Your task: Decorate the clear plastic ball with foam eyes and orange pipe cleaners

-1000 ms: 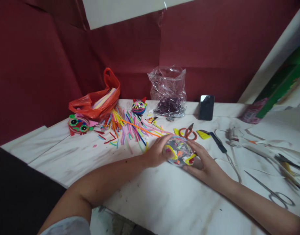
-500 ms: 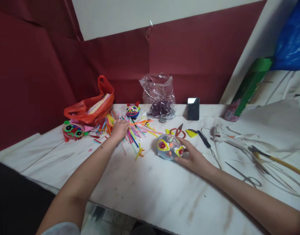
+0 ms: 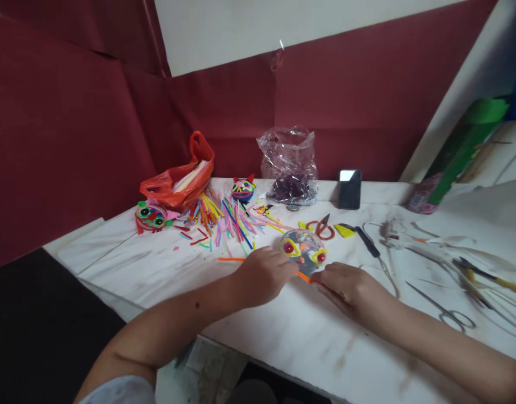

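Note:
A round craft face with yellow and red eyes sits on the white table. Just in front of it my left hand is closed in a pinch on an orange pipe cleaner. The stick's other end lies under the fingertips of my right hand, whose fingers are pressed together over it. Another orange piece lies loose to the left of my left hand.
A heap of coloured pipe cleaners, a red bag, two finished craft faces, a clear bag and a phone stand behind. Red scissors, metal scissors and tools lie right.
My left hand came back from the pile of pipe cleaners with an orange stick. My right hand left the craft face and now meets the stick in front of it.

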Demonstrator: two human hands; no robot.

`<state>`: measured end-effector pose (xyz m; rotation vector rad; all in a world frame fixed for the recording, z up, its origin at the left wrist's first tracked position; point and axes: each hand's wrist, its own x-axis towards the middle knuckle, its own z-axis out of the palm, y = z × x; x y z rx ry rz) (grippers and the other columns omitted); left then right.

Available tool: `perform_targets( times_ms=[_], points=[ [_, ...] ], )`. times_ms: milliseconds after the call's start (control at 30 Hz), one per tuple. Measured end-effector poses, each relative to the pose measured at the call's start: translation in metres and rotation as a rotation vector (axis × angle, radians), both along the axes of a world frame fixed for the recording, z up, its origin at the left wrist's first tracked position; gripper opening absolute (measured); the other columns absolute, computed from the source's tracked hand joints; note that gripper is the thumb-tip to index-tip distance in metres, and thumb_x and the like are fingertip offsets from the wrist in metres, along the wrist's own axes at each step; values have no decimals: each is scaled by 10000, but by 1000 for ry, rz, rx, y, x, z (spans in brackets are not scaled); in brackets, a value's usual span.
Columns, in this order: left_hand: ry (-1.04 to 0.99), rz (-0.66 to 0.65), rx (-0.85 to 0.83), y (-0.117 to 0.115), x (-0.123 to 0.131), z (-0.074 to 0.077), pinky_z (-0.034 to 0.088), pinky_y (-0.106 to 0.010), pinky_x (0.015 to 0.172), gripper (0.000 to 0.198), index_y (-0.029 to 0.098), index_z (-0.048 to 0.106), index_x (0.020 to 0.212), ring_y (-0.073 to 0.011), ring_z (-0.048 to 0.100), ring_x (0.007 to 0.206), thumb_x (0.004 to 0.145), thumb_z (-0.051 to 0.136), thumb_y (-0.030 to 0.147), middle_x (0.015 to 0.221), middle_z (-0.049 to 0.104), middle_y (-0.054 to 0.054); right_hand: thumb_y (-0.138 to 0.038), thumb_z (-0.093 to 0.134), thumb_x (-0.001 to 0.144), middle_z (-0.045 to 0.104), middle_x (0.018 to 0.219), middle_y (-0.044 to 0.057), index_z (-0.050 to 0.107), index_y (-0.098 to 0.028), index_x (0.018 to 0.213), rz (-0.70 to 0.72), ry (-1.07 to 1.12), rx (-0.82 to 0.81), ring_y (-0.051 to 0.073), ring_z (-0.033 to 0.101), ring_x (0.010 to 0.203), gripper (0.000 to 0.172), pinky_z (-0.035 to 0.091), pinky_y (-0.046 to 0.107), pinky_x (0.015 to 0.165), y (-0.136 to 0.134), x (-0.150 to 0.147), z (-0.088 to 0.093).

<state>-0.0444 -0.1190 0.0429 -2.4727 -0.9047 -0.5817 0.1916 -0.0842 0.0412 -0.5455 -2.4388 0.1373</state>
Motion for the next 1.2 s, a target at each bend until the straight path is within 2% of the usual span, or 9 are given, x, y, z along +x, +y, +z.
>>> perform_targets(
  times_ms=[200,300,400,700,833,900,1000,1067,1200],
  points=[
    [-165,-22,-76,6,-22,-6,467,-265,695,314,161,644,851,-141,627,740,960,354,211,774,691,-51,-480,423,914,686,701,68,654,-234,804,-226,14,-105,205,641,602,355,500,317,567,13,27,-12],
    [-65,-28,-95,4,-5,-19,462,-268,659,288,151,641,813,-147,622,690,931,380,180,717,672,-49,-491,493,880,732,869,88,640,-231,1008,-188,57,-148,231,693,726,325,540,331,634,2,12,-15],
    [-37,-50,-110,4,10,-26,469,-280,678,284,158,645,802,-154,626,688,922,390,188,722,677,-52,-397,444,922,723,780,59,646,-247,919,-89,76,-162,206,687,673,252,540,306,604,-9,-5,-19],
    [-426,-103,-472,23,-26,-9,486,-232,680,273,172,681,766,-131,642,680,888,518,353,720,705,-42,-415,402,944,709,767,70,679,-239,877,-105,56,-148,194,676,682,335,531,297,635,-2,11,-22],
    [-683,46,-562,42,-38,-5,505,-269,663,286,158,658,708,-148,634,644,844,564,391,686,684,-37,-395,420,929,699,765,83,665,-212,823,-225,125,-184,193,663,682,324,528,301,625,5,15,-18],
    [-669,-11,-505,53,-37,-3,504,-350,857,269,160,682,826,-208,661,895,786,636,422,920,718,-89,-363,454,905,708,854,102,666,-199,826,-230,151,-218,191,667,710,279,522,287,581,10,17,-17],
    [-480,-134,-545,68,-25,-4,293,-469,1125,713,203,607,1193,-310,427,1327,555,833,428,1382,528,-146,-294,486,869,697,1029,131,665,-190,809,-201,160,-240,199,683,809,216,525,271,565,17,18,-19],
    [-417,-144,-624,76,-13,-8,250,-476,1150,832,222,538,1290,-316,330,1396,534,853,373,1467,428,-148,-250,496,855,684,1086,133,647,-188,744,-195,142,-226,204,686,873,197,541,278,615,22,17,-22],
    [-496,-136,-648,91,8,-16,283,-434,1140,682,212,521,1298,-272,373,1370,658,758,237,1454,440,-125,-209,468,880,659,1158,144,644,-188,794,-196,87,-132,222,674,991,197,563,327,760,32,19,-25]
  ],
)
